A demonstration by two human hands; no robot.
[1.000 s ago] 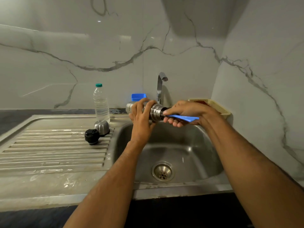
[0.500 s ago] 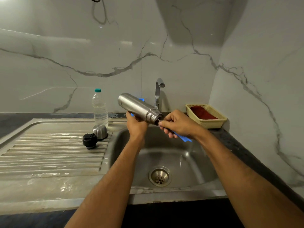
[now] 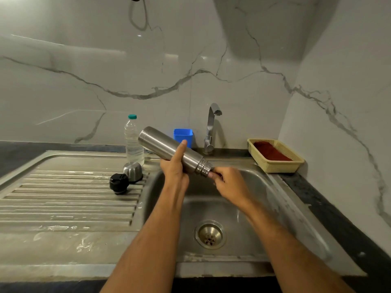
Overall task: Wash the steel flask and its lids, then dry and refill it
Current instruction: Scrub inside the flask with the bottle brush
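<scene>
My left hand (image 3: pixel 174 168) grips the steel flask (image 3: pixel 160 144) around its middle, above the sink basin (image 3: pixel 268 210). The flask is tilted, base up to the left and threaded mouth down to the right. At the mouth, the curled fingers of my right hand (image 3: pixel 229 183) hold a dark piece of the brush, whose blue handle is hidden under the hand. The black inner lid (image 3: pixel 119 183) and the steel cap (image 3: pixel 132 171) sit on the drainboard (image 3: pixel 63 204), left of the basin.
A clear water bottle (image 3: pixel 133 142) with a teal cap stands behind the lids. A blue container (image 3: pixel 183 136) and the tap (image 3: pixel 211 127) are at the back wall. A yellow basket (image 3: pixel 275 168) holding something red sits at the right. The drain (image 3: pixel 209 234) is uncovered.
The flask went from level to tilted with its mouth down to the right. My right hand stayed at the mouth and turned, so the blue handle is no longer visible.
</scene>
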